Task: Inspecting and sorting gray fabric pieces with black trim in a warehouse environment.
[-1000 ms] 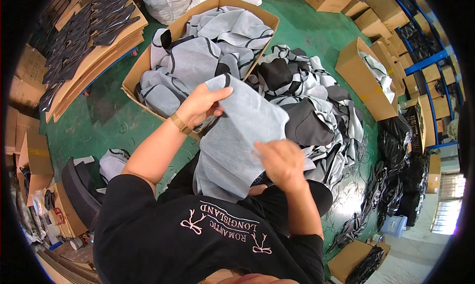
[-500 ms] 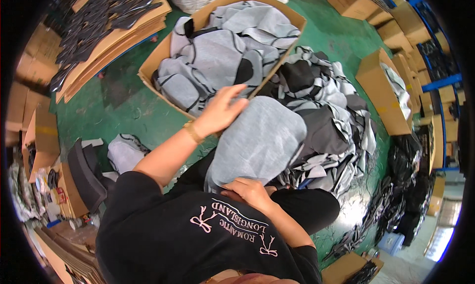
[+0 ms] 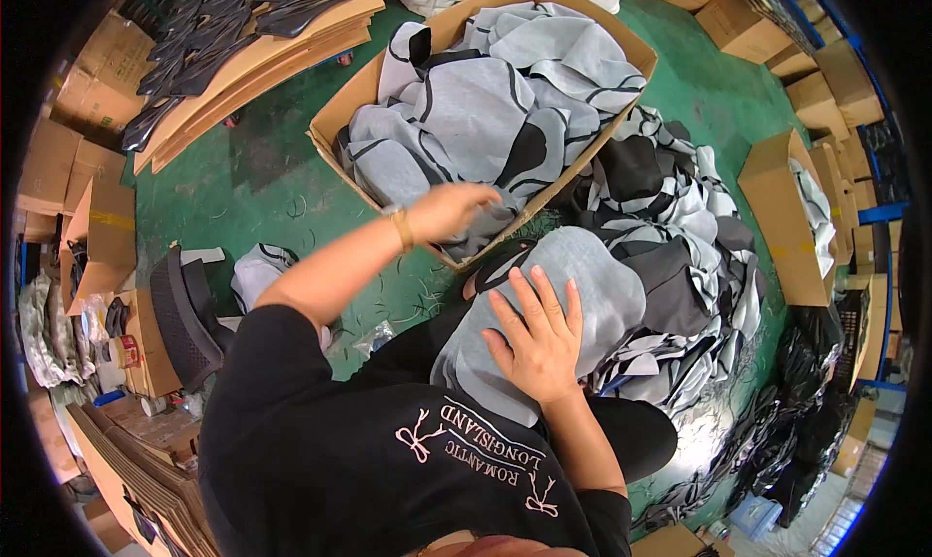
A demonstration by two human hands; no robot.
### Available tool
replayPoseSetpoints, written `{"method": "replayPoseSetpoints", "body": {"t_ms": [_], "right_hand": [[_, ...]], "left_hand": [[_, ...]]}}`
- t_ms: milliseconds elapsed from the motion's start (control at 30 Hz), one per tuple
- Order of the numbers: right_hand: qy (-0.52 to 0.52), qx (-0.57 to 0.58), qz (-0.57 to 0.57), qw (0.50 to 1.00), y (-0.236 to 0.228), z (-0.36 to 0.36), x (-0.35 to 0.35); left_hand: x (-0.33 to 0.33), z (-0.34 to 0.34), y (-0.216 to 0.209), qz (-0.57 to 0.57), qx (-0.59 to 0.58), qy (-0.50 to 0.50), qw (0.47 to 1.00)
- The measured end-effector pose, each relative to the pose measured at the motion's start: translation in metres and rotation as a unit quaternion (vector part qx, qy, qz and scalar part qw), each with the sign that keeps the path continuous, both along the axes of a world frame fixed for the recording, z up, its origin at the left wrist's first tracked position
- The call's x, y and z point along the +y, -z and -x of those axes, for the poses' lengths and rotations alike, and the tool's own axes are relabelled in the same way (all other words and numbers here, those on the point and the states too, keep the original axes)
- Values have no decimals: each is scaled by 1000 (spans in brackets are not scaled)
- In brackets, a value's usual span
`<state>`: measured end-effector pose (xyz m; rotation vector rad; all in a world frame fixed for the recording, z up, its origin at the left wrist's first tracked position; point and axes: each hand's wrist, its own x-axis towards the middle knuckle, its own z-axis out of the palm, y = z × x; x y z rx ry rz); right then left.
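Observation:
A rounded grey fabric piece with a light, slightly fuzzy face [image 3: 597, 280] lies across my lap, with layered edges at its lower left. My right hand [image 3: 542, 348] rests flat on it, fingers spread. Over the near corner of a large carton [image 3: 335, 168], my left hand [image 3: 451, 210] reaches rightward, fingers stretched out and a little blurred. No held thing shows in it. Just below its fingers is grey fabric inside the carton. Many grey fabric pieces with black trim [image 3: 476, 101] fill that carton.
A heap of grey and black fabric pieces [image 3: 670, 256] lies on the green floor to the right. Dark moulded parts [image 3: 184, 314] lie at left. Stacked cardboard with black pieces [image 3: 262, 67] stands far left. Another carton [image 3: 786, 227] and black plastic bags [image 3: 796, 363] are at right.
My left hand has left the grey piece and moved over the carton's near corner. My right hand has shifted from the piece's lower edge onto its top, fingers now spread. The view has shifted slightly.

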<state>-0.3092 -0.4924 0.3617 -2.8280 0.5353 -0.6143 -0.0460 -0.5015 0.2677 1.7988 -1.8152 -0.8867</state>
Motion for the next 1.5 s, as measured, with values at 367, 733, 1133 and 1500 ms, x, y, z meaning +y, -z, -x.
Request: {"method": "replayPoseSetpoints", "body": {"t_ms": [367,733,1133,1500], "right_hand": [[3,-19,-27,999,-4,1,-6],[-121,-150,-349,917,-75,-42,0],[-147,-239,-741,610,-92,60,26],[289,-389,-503,715,-5,79,-77]], "left_hand": [[-11,-93,-41,-130,-419,106,892],[101,13,-260,122,-222,203,946],[115,37,-212,-308,517,246,760],[14,75,-135,-39,590,-16,807]]}}
